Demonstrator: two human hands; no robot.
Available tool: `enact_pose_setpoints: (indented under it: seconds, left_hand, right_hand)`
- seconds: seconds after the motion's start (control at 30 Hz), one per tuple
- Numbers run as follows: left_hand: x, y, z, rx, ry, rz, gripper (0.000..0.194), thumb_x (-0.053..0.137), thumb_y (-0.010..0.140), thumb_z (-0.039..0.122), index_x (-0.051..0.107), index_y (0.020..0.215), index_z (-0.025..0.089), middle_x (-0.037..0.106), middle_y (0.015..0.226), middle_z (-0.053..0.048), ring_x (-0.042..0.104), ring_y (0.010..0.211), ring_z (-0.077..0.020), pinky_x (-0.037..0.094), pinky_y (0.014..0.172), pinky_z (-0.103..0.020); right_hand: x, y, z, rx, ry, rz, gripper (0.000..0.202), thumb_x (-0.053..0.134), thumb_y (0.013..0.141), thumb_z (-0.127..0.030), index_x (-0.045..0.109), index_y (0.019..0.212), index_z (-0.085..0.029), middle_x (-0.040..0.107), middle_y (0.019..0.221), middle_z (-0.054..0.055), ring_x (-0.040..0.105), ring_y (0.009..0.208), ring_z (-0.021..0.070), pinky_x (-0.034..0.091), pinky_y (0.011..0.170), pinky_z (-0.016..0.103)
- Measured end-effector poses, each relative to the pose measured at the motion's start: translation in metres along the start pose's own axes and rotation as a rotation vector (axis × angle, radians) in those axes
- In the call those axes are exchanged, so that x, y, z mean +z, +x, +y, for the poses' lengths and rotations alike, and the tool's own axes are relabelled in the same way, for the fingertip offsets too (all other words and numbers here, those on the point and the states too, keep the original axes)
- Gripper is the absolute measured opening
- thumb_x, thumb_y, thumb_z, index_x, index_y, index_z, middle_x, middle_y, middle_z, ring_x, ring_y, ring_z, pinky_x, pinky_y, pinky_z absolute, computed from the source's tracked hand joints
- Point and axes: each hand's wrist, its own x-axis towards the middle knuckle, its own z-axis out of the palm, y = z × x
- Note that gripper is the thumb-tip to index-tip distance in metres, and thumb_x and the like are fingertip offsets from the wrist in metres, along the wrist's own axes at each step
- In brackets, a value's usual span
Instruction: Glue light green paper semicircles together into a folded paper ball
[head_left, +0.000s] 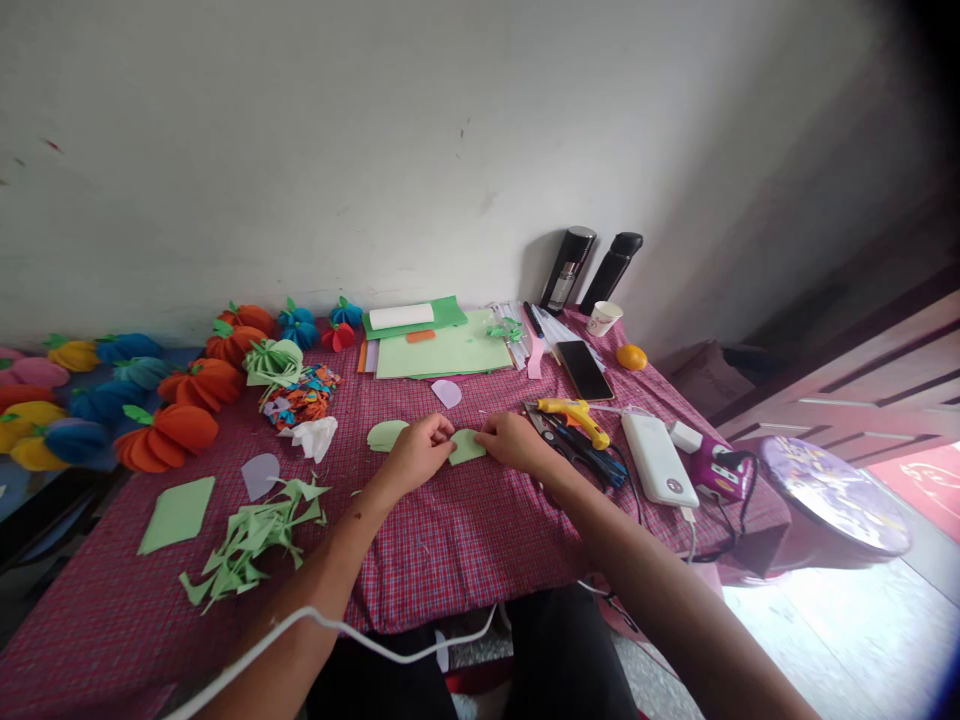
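Observation:
A light green rounded paper piece [467,448] lies low over the checked cloth between my hands. My left hand [421,445] has its fingers curled at the paper's left edge, and my right hand [514,441] pinches the right edge. Partly behind my left hand is another green rounded paper piece [385,435]. Just beyond the hands rests a pale purple paper cutout [447,393]. To the right of my right hand are a yellow glue gun [581,415] and dark-handled scissors [577,450].
Orange paper pumpkins [169,437] and other coloured ones crowd the left. Green scraps [251,545] lie near a green paper stack [177,514]. Paper sheets [442,350], a phone [583,370], a white power bank [658,458], a cup [604,319] and bottles [568,270] stand around. A white cable crosses my left forearm.

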Motion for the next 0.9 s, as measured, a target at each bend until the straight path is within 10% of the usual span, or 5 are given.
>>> enact_pose_setpoints:
  seconds: [0.9]
  left_hand:
    - [0.0, -0.003, 0.011, 0.048, 0.215, 0.003, 0.013, 0.063, 0.082, 0.012, 0.061, 0.09, 0.022, 0.07, 0.079, 0.0, 0.066, 0.075, -0.0164, 0.045, 0.067, -0.027]
  right_hand:
    - [0.003, -0.006, -0.008, 0.037, -0.073, 0.028, 0.019, 0.063, 0.089, -0.03, 0.075, 0.082, -0.018, 0.077, 0.081, 0.007, 0.067, 0.073, 0.0176, 0.038, 0.066, 0.025]
